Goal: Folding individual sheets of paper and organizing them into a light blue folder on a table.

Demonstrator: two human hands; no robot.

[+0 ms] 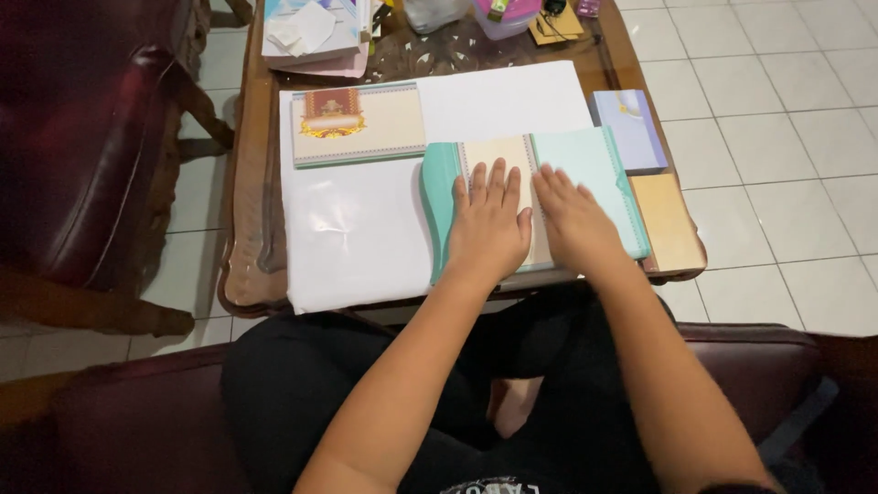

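A teal card folder (594, 165) lies open on a white sheet (357, 229) at the table's near edge, with a cream insert (498, 151) in its middle. My left hand (489, 224) presses flat on the cream insert, fingers spread. My right hand (576, 215) lies flat on the folder's right teal flap, just beside the left hand. Neither hand grips anything.
A cream card with a red and gold emblem (357, 123) lies at the sheet's far left. A stack of lilac cards (631, 128) and a tan stack (668, 220) sit at the right. Papers (311, 37) and containers (503, 14) crowd the wooden table's (251, 183) far end. A dark armchair (82, 137) stands left.
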